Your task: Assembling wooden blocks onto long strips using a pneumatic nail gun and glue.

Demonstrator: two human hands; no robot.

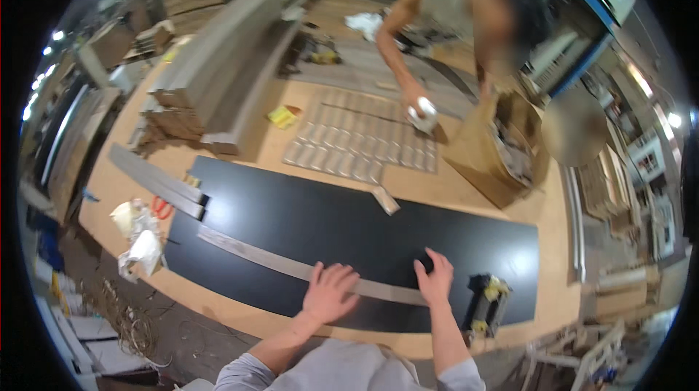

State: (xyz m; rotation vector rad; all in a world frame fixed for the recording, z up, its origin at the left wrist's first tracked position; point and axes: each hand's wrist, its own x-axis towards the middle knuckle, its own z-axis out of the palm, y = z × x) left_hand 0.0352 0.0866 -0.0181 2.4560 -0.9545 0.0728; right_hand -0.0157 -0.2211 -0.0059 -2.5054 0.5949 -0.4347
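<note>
A large black panel (342, 223) lies flat on the wooden workbench (466, 194). A long thin grey strip (262, 256) lies along its near side. My left hand (329, 293) presses flat on the strip, fingers spread. My right hand (435, 278) rests fingers-down on the strip's right end and the panel. A short grey offcut (385, 200) sits at the panel's far edge.
A black and yellow tool (486, 303) stands at the panel's right end. Another person leans over the far side, a hand on a white cloth (423, 114) on a ribbed silver sheet (364, 140). Stacked boards (218, 70) lie far left, grey strips (156, 180) and crumpled wrapping (138, 234) near left.
</note>
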